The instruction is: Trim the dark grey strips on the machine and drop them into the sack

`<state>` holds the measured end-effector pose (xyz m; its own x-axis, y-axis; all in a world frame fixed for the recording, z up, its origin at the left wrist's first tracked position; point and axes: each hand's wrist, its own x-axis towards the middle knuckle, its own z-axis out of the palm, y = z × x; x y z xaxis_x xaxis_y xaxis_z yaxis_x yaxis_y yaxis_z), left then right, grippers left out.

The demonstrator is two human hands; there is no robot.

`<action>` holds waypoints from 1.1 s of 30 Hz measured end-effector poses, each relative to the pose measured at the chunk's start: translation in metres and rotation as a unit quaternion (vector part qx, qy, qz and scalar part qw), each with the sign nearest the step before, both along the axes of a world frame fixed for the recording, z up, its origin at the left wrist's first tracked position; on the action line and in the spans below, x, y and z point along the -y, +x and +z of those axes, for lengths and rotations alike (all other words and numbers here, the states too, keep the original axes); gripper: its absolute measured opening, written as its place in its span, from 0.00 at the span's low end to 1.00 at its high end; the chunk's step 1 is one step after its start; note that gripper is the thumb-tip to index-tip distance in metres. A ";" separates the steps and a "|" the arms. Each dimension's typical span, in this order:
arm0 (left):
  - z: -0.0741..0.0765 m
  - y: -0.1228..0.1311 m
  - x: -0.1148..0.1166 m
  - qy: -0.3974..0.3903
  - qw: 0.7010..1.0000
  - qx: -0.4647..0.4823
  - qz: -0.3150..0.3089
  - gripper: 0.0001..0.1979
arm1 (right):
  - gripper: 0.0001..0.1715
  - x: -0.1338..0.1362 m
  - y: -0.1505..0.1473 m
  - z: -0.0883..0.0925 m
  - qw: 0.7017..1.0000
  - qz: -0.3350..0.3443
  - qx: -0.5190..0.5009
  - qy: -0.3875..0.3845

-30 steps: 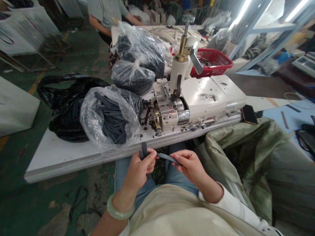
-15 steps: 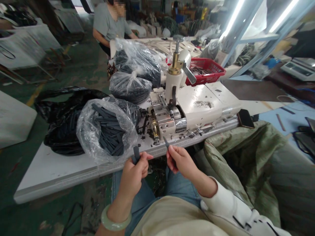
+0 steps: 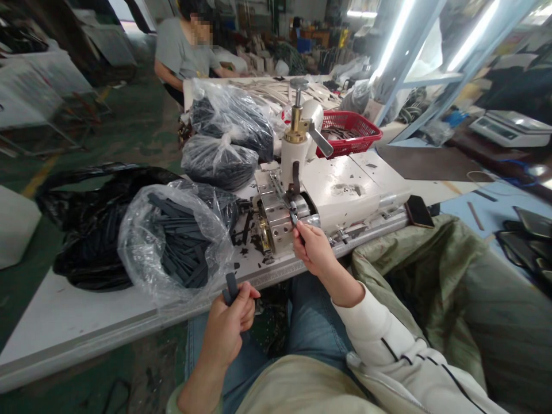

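Observation:
My left hand [image 3: 230, 322] is closed round a few dark grey strips [image 3: 232, 285], held low in front of the table edge. My right hand [image 3: 314, 247] pinches one dark strip [image 3: 294, 218] by its end. The strip's far end is at the metal roller and presser of a cream-coloured machine [image 3: 362, 198]; whether it is gripped there I cannot tell. Left of the machine, an open clear plastic bag [image 3: 133, 230] holds a heap of similar dark strips [image 3: 183, 247].
A black plastic bag [image 3: 86, 259] lies at the left. Tied clear bags [image 3: 219, 164] stand behind. Beyond the machine is a red basket [image 3: 357, 141]. A phone [image 3: 419, 211] and green sacking [image 3: 401, 253] are at the right. Across the table works a person [image 3: 181, 54].
My right hand has moved forward and up, bringing its strip from in front of the table to the machine's roller. My left hand still holds its strips, slightly lower in view.

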<state>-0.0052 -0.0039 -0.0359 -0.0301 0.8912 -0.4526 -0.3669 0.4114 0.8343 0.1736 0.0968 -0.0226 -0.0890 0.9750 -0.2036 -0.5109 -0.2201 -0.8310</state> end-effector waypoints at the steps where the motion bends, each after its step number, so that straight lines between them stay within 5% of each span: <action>1: 0.000 0.000 0.000 -0.003 1.000 0.001 0.002 0.17 | 0.19 0.000 -0.001 0.000 1.000 -0.006 -0.004 -0.002; 9: 0.001 0.000 -0.002 -0.016 1.000 0.017 0.010 0.17 | 0.18 -0.003 -0.006 0.004 0.996 -0.076 -0.029 -0.022; 15: 0.009 0.000 0.001 -0.005 0.993 0.115 -0.033 0.16 | 0.19 0.014 0.029 -0.002 0.957 -0.278 0.075 0.037; 17: 0.013 0.001 0.003 -0.009 0.983 0.178 -0.052 0.17 | 0.19 0.035 0.063 -0.015 0.911 -0.374 0.170 0.033; 20: 0.015 0.002 0.005 -0.030 0.963 0.251 -0.089 0.19 | 0.23 0.078 0.131 -0.042 0.799 -0.468 0.374 -0.041; 24: 0.014 0.006 0.006 -0.057 0.943 0.292 -0.148 0.23 | 0.31 0.131 0.205 -0.068 0.631 -0.400 0.653 -0.119; 26: 0.014 0.010 0.006 -0.062 0.937 0.296 -0.175 0.25 | 0.38 0.142 0.209 -0.068 0.597 -0.373 0.704 -0.096; 27: 0.015 0.013 0.006 -0.064 0.935 0.294 -0.190 0.26 | 0.38 0.143 0.201 -0.065 0.622 -0.351 0.696 -0.077; 28: 0.016 0.016 0.007 -0.067 0.933 0.287 -0.207 0.25 | 0.37 0.141 0.186 -0.060 0.681 -0.310 0.661 -0.057; 31: 0.018 0.027 0.010 -0.087 0.929 0.244 -0.265 0.16 | 0.27 0.125 0.117 -0.043 0.911 -0.085 0.403 -0.007; 33: 0.018 0.031 0.015 -0.100 0.931 0.211 -0.281 0.10 | 0.23 0.113 0.068 -0.031 0.970 0.055 0.235 0.038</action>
<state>0.0262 -0.0190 -0.0182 0.6335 0.6096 -0.4764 -0.3247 0.7684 0.5515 0.2418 -0.0167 -0.0539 -0.1073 0.9789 -0.1740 -0.0484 -0.1799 -0.9825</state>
